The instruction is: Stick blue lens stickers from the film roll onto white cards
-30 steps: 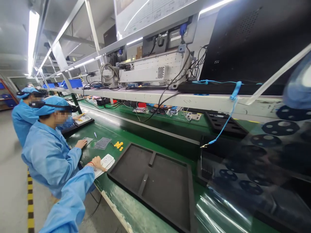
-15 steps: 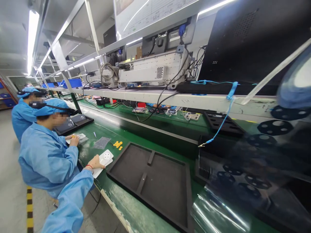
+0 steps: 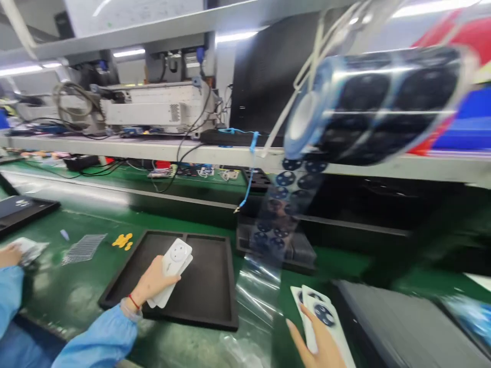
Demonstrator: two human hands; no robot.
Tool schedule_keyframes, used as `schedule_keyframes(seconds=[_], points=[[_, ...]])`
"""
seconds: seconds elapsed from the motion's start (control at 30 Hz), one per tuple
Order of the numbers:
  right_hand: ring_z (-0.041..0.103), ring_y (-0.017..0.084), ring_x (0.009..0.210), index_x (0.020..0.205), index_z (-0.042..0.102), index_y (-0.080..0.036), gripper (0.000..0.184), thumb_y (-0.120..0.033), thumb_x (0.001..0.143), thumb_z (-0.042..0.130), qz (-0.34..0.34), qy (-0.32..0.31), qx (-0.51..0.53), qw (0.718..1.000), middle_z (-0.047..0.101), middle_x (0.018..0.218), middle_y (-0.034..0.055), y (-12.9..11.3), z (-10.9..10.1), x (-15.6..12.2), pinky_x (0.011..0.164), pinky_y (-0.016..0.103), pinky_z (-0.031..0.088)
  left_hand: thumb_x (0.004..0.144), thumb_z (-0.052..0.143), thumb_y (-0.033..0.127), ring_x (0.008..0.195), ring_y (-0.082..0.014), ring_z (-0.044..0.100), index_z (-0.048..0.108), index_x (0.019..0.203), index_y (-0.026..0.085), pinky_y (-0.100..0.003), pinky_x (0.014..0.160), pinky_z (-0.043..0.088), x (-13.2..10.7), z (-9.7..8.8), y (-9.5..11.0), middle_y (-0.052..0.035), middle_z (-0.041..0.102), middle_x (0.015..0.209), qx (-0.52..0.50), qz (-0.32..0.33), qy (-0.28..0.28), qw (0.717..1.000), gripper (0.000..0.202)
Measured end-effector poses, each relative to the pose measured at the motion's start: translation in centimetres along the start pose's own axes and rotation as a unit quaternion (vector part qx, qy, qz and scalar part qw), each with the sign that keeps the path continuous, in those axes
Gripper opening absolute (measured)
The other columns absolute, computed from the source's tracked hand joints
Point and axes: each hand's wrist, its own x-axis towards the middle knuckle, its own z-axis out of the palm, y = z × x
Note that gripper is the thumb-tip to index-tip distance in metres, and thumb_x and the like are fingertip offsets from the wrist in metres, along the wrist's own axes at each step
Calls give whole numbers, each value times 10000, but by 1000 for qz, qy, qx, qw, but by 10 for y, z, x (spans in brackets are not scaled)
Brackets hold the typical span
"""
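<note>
Above the black tray, our left hand grasps white plates; our right hand touches other plates, but its grip we cannot tell. All look light, stiff, perhaps slippery; the long edges seem best for holding.

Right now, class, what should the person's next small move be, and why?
The left hand could perhaps lower its white panels onto the black tray, since it grips them over that tray in this view, while the right hand is at other white panels with dark perforated discs.
</note>
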Motion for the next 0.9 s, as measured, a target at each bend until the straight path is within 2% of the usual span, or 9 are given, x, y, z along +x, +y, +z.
schedule_keyframes(seconds=[0.13, 0.23, 0.37, 0.47, 0.57, 0.7, 0.73, 0.8, 0.9], points=[[436, 355, 1309, 1469, 301, -91, 871, -618, 804, 501, 61, -23, 68, 996, 332, 1488, 196, -19, 17, 25, 1078, 516, 375, 698, 649, 458, 1026, -307, 606, 469, 1087, 133, -371, 818, 458, 10, 61, 48, -164, 562, 1164, 24, 27, -33, 999, 538], [413, 366, 1319, 1549, 10, -117, 1164, -634, 700, 616, 124, -33, 156, 979, 146, 1534, 236, -23, 28, 56, 1082, 490, 357, 731, 635, 410, 1045, -315, 587, 478, 1088, 107, -367, 825, 448, 16, 76, 64, -180, 557, 1137, 40, 46, -20, 998, 494], [529, 284, 1171, 1538, 26, -156, 1300, -570, 536, 744, 161, -46, 261, 951, 368, 1387, 219, -16, 39, 102, 1034, 417, 404, 760, 628, 413, 1123, -353, 535, 508, 1123, 74, -397, 906, 415, 13, 69, 74, -201, 549, 1174, 36, 77, 29, 996, 511], [588, 169, 852, 1491, 160, -199, 1160, -469, 542, 771, 127, -60, 294, 945, 511, 1201, 127, -12, 42, 120, 906, 379, 485, 729, 687, 483, 1094, -325, 567, 553, 1121, 107, -376, 908, 431, 7, 61, 87, -157, 593, 1158, -154, 91, -42, 983, 560], [582, 125, 751, 1396, 333, -194, 951, -359, 572, 780, 76, -93, 323, 939, 553, 1114, 84, -20, 37, 120, 867, 355, 503, 733, 700, 562, 1094, -278, 585, 534, 1181, 105, -341, 906, 460, 4, 61, 106, -159, 589, 1200, -383, 67, -178, 904, 661], [594, 128, 773, 1264, 540, -166, 643, -314, 673, 745, 11, -87, 310, 947, 604, 1035, 72, -46, 15, 109, 870, 353, 513, 732, 737, 563, 987, -214, 619, 620, 1146, 137, -278, 788, 495, 9, 66, 142, -144, 502, 1334, -582, 46, -349, 733, 605], [599, 134, 786, 1251, 566, -159, 605, -308, 690, 736, -3, -75, 301, 951, 613, 1007, 67, -54, 9, 106, 873, 353, 515, 741, 736, 556, 960, -207, 622, 646, 1135, 144, -268, 760, 495, 11, 67, 152, -136, 508, 1318, -594, 54, -375, 710, 578], [610, 142, 805, 1238, 598, -149, 561, -304, 713, 723, -22, -51, 287, 956, 621, 968, 62, -66, -2, 102, 880, 348, 520, 764, 728, 535, 943, -204, 621, 675, 1128, 163, -259, 736, 494, 14, 68, 170, -121, 521, 1285, -591, 78, -395, 699, 522], [625, 144, 800, 1237, 606, -150, 541, -330, 740, 719, -27, -25, 291, 956, 623, 983, 71, -76, -16, 100, 855, 337, 539, 773, 721, 532, 906, -174, 611, 696, 1113, 198, -246, 726, 493, 16, 67, 186, -97, 482, 1353, -582, 105, -378, 712, 478]])
